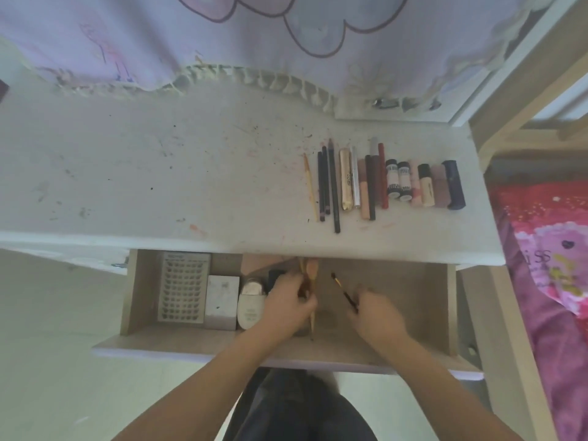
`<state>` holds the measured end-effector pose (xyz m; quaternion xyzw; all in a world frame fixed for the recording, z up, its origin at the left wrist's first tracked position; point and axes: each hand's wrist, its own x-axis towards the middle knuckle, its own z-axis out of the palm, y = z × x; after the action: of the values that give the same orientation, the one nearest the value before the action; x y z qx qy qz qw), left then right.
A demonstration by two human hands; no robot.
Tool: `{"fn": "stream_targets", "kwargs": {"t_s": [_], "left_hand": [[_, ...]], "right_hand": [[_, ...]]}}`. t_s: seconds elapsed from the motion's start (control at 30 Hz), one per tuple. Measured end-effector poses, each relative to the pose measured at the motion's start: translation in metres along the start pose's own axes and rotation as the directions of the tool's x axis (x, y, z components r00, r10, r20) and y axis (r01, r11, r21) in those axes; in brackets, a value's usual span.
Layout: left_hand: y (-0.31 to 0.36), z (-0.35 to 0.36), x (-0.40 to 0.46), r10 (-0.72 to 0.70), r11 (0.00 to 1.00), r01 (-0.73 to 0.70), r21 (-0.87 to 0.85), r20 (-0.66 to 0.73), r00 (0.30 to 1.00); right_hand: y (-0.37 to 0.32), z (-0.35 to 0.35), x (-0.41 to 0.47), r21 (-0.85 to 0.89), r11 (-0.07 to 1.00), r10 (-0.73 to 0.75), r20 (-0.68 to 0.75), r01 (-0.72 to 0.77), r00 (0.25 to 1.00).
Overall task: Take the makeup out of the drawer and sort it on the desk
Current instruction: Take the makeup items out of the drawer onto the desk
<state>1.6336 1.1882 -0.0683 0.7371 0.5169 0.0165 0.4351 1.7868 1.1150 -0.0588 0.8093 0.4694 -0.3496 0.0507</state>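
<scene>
Both hands are down in the open drawer (413, 300): my left hand (288, 308) is curled around a couple of tan makeup brushes (311, 275), my right hand (374, 313) pinches a thin dark brush (342, 289). Pencils and tubes (381, 183) already sit lined up on the desk (159, 173).

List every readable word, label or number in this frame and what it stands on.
"iSS": partial letters on the pink bedding, beginning cut off.
Two small white-labelled bottles: dark print, too blurred to read.
Gold tube: small mark, unreadable.
Lash tray header and oval white bottle print: too small.
</scene>
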Motion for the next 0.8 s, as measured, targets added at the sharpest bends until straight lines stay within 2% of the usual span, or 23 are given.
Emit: {"fn": "stream_targets", "kwargs": {"t_s": [0.07, 0.13, 0.2, 0.3, 0.4, 0.5, 0.6, 0.7, 0.8], "left_hand": [[0.005, -0.023, -0.029, 0.066, 0.99, -0.065, -0.126, 0.004, 0.998], [0.024, -0.06, -0.041, 0.102, 0.967, -0.119, -0.228, -0.083, 0.991], [0.047, -0.1, -0.031, 0.109, 0.944, -0.172, -0.281, -0.226, 0.968], [0.073, -0.147, 0.017, 0.082, 0.965, -0.161, -0.206, -0.348, 0.934], [0.073, -0.165, 0.076, -0.025, 0.991, -0.02, -0.131, -0.333, 0.943], [0.071, -0.158, 0.112, -0.087, 0.994, 0.067, -0.087, -0.26, 0.962], [0.073, -0.144, 0.125, -0.084, 0.996, 0.075, -0.048, -0.233, 0.969], [0.076, -0.135, 0.127, -0.045, 0.999, 0.05, 0.017, -0.217, 0.975], [0.079, -0.13, 0.122, -0.043, 0.999, 0.044, 0.0, -0.184, 0.982]], "right_hand": [[0.0, -0.024, -0.025, 0.023, 0.996, -0.093, 0.041, 0.092, 0.995], [-0.013, -0.056, -0.042, 0.153, 0.974, -0.172, 0.013, 0.168, 0.985], [-0.039, -0.091, -0.041, 0.321, 0.918, -0.22, -0.083, 0.235, 0.972], [-0.089, -0.129, -0.011, 0.366, 0.866, -0.24, -0.292, 0.341, 0.926], [-0.133, -0.138, 0.036, 0.252, 0.909, -0.221, -0.382, 0.331, 0.897], [-0.151, -0.129, 0.066, -0.077, 0.969, -0.246, -0.406, 0.235, 0.88], [-0.145, -0.124, 0.074, -0.275, 0.949, -0.259, -0.393, 0.156, 0.882], [-0.138, -0.126, 0.071, -0.302, 0.943, -0.259, -0.399, 0.14, 0.88], [-0.13, -0.131, 0.061, -0.266, 0.949, -0.275, -0.43, 0.171, 0.86]]}}
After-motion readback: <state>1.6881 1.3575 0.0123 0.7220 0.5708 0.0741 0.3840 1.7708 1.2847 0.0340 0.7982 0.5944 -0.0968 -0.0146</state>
